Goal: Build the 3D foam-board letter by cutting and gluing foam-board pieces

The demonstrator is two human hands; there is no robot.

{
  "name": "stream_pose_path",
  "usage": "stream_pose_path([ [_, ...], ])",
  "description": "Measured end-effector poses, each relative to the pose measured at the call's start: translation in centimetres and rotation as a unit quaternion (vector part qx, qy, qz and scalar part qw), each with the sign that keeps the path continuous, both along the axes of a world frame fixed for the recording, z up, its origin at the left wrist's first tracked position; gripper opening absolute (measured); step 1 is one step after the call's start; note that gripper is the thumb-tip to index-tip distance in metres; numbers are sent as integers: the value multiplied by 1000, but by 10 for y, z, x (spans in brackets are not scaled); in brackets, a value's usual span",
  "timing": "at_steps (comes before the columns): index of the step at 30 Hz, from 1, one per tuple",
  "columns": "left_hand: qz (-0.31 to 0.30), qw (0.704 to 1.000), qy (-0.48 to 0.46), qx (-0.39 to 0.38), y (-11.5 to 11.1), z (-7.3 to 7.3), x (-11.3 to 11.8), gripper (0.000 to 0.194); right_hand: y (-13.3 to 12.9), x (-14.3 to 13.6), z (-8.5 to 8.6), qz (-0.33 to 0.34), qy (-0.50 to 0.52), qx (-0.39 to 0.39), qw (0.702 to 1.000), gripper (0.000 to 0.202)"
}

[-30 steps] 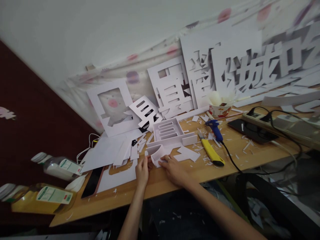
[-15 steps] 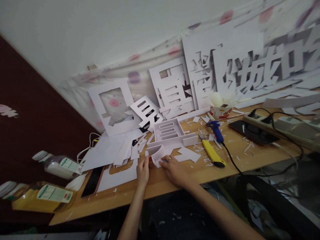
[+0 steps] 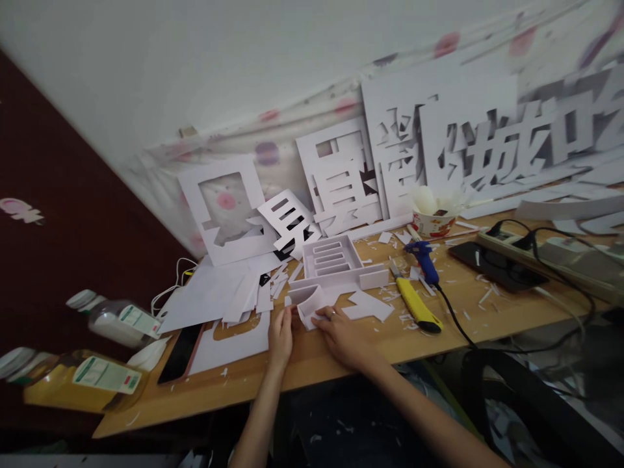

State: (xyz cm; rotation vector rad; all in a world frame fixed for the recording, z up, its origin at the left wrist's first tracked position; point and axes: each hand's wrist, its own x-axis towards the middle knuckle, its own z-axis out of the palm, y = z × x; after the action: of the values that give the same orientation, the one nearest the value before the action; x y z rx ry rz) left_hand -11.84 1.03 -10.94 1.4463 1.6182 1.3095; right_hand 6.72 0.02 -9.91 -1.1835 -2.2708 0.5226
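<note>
On the near part of the table lies a white foam-board character (image 3: 336,279) with thin upright side walls and barred slots. Its curved lower-left leg reaches toward me. My left hand (image 3: 281,335) has its thumb and fingers closed at the left of that leg, by a curved white wall strip (image 3: 306,300). Across from it, my right hand (image 3: 345,335) presses bent fingers against the leg's right edge, a ring on one finger. The fingertips of my left hand are partly hidden. The character's right leg (image 3: 370,307) lies flat without walls.
To the right are a yellow utility knife (image 3: 416,304), a blue glue gun (image 3: 423,261), a paper bowl (image 3: 433,223), a phone (image 3: 497,265) and a power strip (image 3: 524,247). Cut-out boards (image 3: 224,214) lean behind. Bottles (image 3: 82,383) stand left among white scraps.
The view has shifted slightly, so everything sits a little lower and further right. Both hands keep their places at the character's curved leg.
</note>
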Motion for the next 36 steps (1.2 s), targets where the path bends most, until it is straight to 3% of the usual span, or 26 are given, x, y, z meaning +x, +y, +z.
stream_pose_path([
  [5, -10, 1000, -2, 4, 0, 0, -2, 33, -2, 1, 1, 2, -1, 11, 1000, 39],
  [10, -28, 1000, 7, -1, 1, -3, -3, 28, -3, 1, 4, 4, -5, 21, 1000, 35],
  [21, -50, 996, 42, 59, 0, 1, 2, 31, -4, 0, 6, 5, -6, 30, 1000, 34],
  [36, -43, 995, 56, 70, 1, 0, 3, 35, -3, -1, 0, 2, -1, 34, 999, 35],
])
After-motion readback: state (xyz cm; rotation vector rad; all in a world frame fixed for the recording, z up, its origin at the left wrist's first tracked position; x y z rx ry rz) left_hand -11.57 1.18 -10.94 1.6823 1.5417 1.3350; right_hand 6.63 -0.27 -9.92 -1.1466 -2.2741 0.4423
